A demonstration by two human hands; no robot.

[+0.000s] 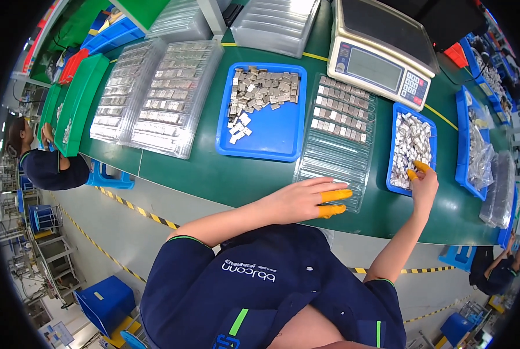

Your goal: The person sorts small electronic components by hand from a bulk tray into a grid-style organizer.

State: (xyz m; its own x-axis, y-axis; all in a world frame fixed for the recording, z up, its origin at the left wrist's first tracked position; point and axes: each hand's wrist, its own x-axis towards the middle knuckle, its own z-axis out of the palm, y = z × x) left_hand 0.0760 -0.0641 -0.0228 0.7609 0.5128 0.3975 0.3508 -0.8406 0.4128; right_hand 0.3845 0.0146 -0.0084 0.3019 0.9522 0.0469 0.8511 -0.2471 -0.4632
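Observation:
My left hand [306,200] lies over the near end of a clear plastic tray [332,160], its fingers stretched out and yellow covers on some of them. Rows of small silvery metal parts [342,110] fill the far half of that tray. To its right, my right hand [424,183] reaches into a small blue tray [395,187] heaped with similar metal parts [412,136]. Its thumb and a finger, both in yellow covers, are drawn together among the parts. Whatever lies between those fingertips is too small to make out.
A larger blue tray [266,139] with loose metal parts sits left of the clear tray. A white digital scale [370,67] stands behind. Filled clear trays [170,104] and a green bin [82,104] are farther left. Bagged items [478,154] lie right. Other people [53,168] work nearby.

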